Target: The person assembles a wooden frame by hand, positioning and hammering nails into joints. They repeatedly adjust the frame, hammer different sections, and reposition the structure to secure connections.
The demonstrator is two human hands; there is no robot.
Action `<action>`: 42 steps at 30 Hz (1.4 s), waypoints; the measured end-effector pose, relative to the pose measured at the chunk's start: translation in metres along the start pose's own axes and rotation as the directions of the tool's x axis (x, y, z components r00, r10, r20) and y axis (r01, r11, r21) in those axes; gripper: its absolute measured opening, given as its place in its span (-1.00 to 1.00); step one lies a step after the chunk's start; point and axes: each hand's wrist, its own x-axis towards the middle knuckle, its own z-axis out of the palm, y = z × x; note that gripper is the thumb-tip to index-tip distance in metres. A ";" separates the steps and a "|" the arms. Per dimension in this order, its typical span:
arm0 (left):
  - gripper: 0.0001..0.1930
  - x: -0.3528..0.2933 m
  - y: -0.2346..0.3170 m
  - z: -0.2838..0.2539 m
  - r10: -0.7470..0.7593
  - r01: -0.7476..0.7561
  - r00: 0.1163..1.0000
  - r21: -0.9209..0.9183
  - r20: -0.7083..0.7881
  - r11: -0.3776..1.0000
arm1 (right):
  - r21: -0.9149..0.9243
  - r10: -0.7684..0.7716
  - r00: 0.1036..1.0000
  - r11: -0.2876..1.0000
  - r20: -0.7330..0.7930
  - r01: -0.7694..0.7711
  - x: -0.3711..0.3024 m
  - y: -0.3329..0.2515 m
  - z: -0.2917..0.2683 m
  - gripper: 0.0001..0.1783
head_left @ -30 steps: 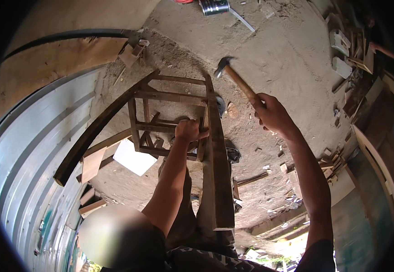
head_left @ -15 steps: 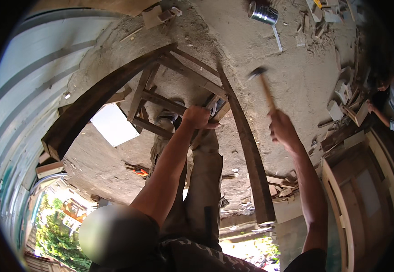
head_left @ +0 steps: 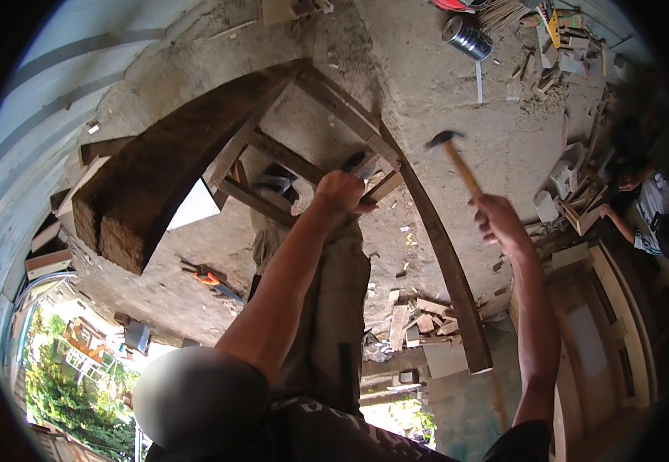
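Observation:
A dark wooden frame (head_left: pixel 284 159) with long beams and several crosspieces stands in front of my legs, its left beam (head_left: pixel 169 150) reaching toward me. My left hand (head_left: pixel 342 191) is closed at the crosspieces in the middle of the frame, and its palm side is hidden. Off to the right, my right hand (head_left: pixel 501 223) grips a hammer (head_left: pixel 463 168) by its wooden handle. The hammer's dark head is raised up and away from me, apart from the frame's right beam (head_left: pixel 444 258).
Wood scraps (head_left: pixel 427 319) lie beyond the right beam, and orange-handled pliers (head_left: pixel 209 279) rest on the floor at left. A dark can (head_left: pixel 467 38) stands at the far right. Another person (head_left: pixel 650 208) is at the right edge, above a wooden cabinet-like frame (head_left: pixel 619 331).
The wooden frame has tilted, with its left beam's end now looming larger. My right hand and the hammer have shifted slightly right. My left hand keeps its hold while the view shifts.

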 end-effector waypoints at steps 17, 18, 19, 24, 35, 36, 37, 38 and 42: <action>-0.20 0.010 0.000 -0.004 0.036 -0.037 0.996 -0.012 -0.087 0.999 | -0.154 0.055 0.991 0.987 0.120 -0.037 0.004 0.011 0.006 -0.61; -0.20 0.009 0.000 -0.003 0.025 -0.027 0.995 -0.019 -0.095 0.999 | -0.129 0.113 0.982 0.987 0.150 -0.094 -0.001 0.007 0.011 -0.61; -0.20 0.008 -0.002 -0.001 0.009 -0.012 0.995 -0.033 -0.103 0.999 | -0.052 0.064 0.993 0.997 0.103 -0.059 0.001 0.001 0.002 -0.62; -0.20 0.010 -0.004 0.002 0.054 -0.058 0.980 -0.016 -0.191 0.998 | 0.316 -0.171 0.958 0.918 -0.230 0.239 0.022 0.018 0.002 -0.68; -0.24 0.005 0.003 0.008 0.078 -0.059 0.961 0.080 -0.267 0.995 | -0.142 0.026 0.997 0.990 0.079 -0.015 0.001 0.003 0.011 -0.57; -0.24 0.002 0.003 0.010 0.090 -0.068 0.954 0.085 -0.285 0.994 | -0.114 0.064 0.981 0.992 0.186 -0.043 0.000 0.006 0.020 -0.57; -0.25 0.003 0.001 0.012 0.098 -0.074 0.945 0.088 -0.312 0.993 | -0.079 0.035 0.987 0.997 0.156 -0.023 0.004 0.004 0.017 -0.56; -0.25 0.002 0.001 0.013 0.108 -0.082 0.936 0.089 -0.334 0.993 | -0.043 0.013 0.992 0.999 0.127 -0.007 0.009 0.003 0.008 -0.56; -0.26 0.004 -0.004 0.005 0.131 -0.105 0.954 0.111 -0.271 0.988 | 0.004 -0.033 0.995 0.999 0.094 0.032 0.018 0.018 0.013 -0.55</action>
